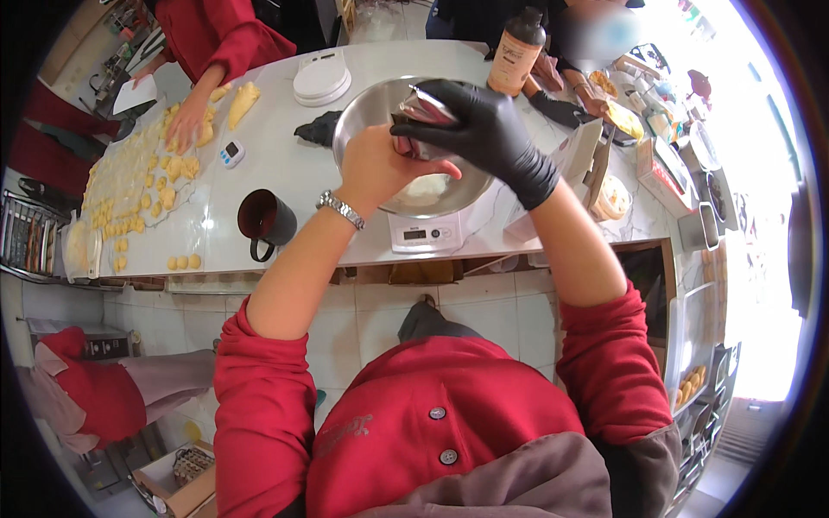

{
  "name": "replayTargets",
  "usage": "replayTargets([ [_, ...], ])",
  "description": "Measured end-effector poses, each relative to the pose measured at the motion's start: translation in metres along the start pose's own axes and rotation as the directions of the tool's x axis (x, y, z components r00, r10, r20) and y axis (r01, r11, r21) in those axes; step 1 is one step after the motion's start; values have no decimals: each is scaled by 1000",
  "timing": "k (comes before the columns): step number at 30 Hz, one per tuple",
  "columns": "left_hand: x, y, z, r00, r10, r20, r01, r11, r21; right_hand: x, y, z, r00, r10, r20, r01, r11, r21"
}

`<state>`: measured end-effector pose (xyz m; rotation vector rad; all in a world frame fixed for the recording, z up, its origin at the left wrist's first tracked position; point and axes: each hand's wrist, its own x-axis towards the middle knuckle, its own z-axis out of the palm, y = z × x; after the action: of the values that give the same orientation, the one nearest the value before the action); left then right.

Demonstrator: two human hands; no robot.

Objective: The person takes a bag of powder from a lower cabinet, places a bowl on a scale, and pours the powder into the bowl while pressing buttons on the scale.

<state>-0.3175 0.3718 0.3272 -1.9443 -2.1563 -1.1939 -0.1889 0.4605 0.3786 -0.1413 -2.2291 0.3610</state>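
Over a steel mixing bowl (356, 119), both my hands are closed around a small silvery foil packet (426, 108) with some dark pink on it. My right hand (488, 134), in a black glove, grips the packet from above and the right. My bare left hand (380, 162) wraps its lower left side, thumb stretched out to the right; its fingers are partly hidden. White powder (427, 188) lies at the bottom of the bowl. Under the bowl sits a white kitchen scale (425, 235). The packet's opening cannot be made out.
Left of the bowl are a dark mug (267, 220), a black glove (318, 129) and a small timer (231, 154). Behind stand another white scale (322, 79) and a brown bottle (516, 53). A co-worker's hand (186, 125) touches dough pieces (177, 168). Boxes crowd the right.
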Motion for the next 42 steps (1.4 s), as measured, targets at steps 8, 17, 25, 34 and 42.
replayTargets([
  [8, 11, -36, -25, 966, 41, 257, 26, 967, -254, -4, 7, -22, 1000, 10, -2, -10, 996, -86],
  [17, 7, -48, -40, 965, 47, 257, 134, 754, -643, -18, -7, -38, 974, 144, -175, -166, 979, -117],
  [25, -17, -40, -56, 961, -272, -51, 124, 587, -800, -61, -14, -11, 900, 273, -340, -351, 916, -194],
  [34, -19, -36, -62, 936, -351, -17, 212, 601, -770, -66, -23, -20, 810, 514, -281, -573, 797, -194],
  [42, -28, -40, -60, 931, -366, -9, 235, 617, -751, -46, -43, -37, 488, 510, -708, -383, 854, 351],
])
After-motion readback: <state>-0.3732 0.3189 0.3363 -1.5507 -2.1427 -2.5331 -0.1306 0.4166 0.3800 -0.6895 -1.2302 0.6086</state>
